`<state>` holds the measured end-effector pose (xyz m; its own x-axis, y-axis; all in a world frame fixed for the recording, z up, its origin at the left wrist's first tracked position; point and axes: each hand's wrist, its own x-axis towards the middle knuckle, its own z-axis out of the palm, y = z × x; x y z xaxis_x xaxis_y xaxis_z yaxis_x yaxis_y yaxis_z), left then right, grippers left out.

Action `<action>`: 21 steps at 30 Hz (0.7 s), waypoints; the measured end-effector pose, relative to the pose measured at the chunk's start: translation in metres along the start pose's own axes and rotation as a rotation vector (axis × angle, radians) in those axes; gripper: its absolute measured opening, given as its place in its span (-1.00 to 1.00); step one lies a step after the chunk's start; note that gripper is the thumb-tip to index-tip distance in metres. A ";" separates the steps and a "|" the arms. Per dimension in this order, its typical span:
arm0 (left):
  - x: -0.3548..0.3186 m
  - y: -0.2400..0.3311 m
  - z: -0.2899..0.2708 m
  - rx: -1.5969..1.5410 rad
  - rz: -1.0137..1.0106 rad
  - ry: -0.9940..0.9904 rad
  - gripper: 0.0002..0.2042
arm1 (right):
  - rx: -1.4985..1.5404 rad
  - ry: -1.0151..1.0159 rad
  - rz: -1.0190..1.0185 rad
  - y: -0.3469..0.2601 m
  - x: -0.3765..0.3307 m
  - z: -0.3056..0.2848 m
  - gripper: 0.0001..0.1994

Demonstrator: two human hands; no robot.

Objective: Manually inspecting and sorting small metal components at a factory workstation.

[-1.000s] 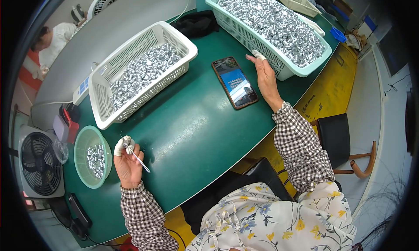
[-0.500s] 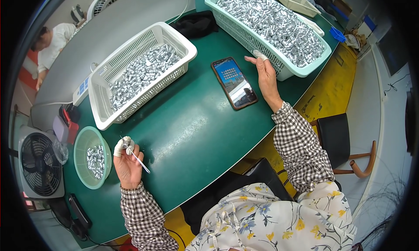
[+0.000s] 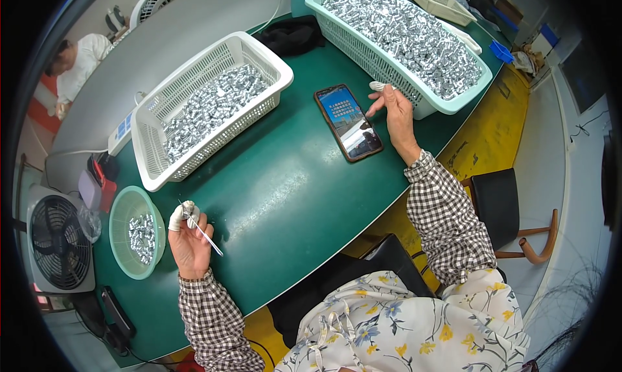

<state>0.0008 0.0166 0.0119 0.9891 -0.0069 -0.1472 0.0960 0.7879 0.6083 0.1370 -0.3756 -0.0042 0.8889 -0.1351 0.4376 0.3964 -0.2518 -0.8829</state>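
Observation:
My left hand (image 3: pixel 190 246) is closed, its fingertips in white finger covers. It grips a slim, pale rod-like tool (image 3: pixel 211 242) that slants down to the right, with a thin dark tip beyond the fingers. A small silvery piece (image 3: pixel 188 210) shows at the fingertips, partly hidden. Beside this hand stands a light green round bowl (image 3: pixel 117 249) with small silver metal parts (image 3: pixel 142 239) in it. My right hand (image 3: pixel 400 121) is open and holds nothing, one finger wrapped in white. Its lower fingers hover at the right edge of a lit phone (image 3: pixel 348 123) lying on the table.
A white slotted basket (image 3: pixel 223 128) and a larger pale green one (image 3: pixel 363 56) hold many metal parts on the green table (image 3: pixel 278 223). A fan (image 3: pixel 61 242) is at left, a black cloth (image 3: pixel 291 36) behind. Another person (image 3: pixel 81 64) sits beyond the partition. A chair (image 3: pixel 495 200) stands right.
My right hand's fingers have curled and shifted down toward the phone's edge. My left hand keeps its grip almost unmoved. The other person's hand has moved slightly.

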 end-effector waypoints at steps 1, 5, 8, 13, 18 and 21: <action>0.000 0.000 0.000 -0.001 -0.001 -0.005 -0.79 | 0.000 -0.010 0.009 -0.001 0.000 0.000 -0.51; 0.000 0.000 0.000 0.002 0.001 0.003 -0.79 | -0.003 -0.039 0.025 -0.003 -0.001 0.000 -0.51; 0.000 0.000 0.001 0.006 0.004 0.004 -0.79 | -0.010 -0.051 0.022 -0.002 -0.001 -0.001 -0.50; -0.001 0.000 0.005 0.014 0.013 0.034 -0.81 | 0.034 -0.176 0.043 0.004 -0.001 -0.002 -0.51; -0.001 0.000 0.002 -0.002 0.004 0.005 -0.79 | -0.206 -0.253 -0.140 0.001 0.000 0.000 -0.53; 0.000 0.000 0.002 -0.003 0.006 0.002 -0.79 | -0.244 -0.159 -0.194 0.004 0.001 0.005 -0.55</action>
<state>0.0005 0.0154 0.0130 0.9894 -0.0012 -0.1451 0.0900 0.7898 0.6068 0.1405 -0.3718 -0.0083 0.8346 0.0841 0.5445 0.5121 -0.4827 -0.7104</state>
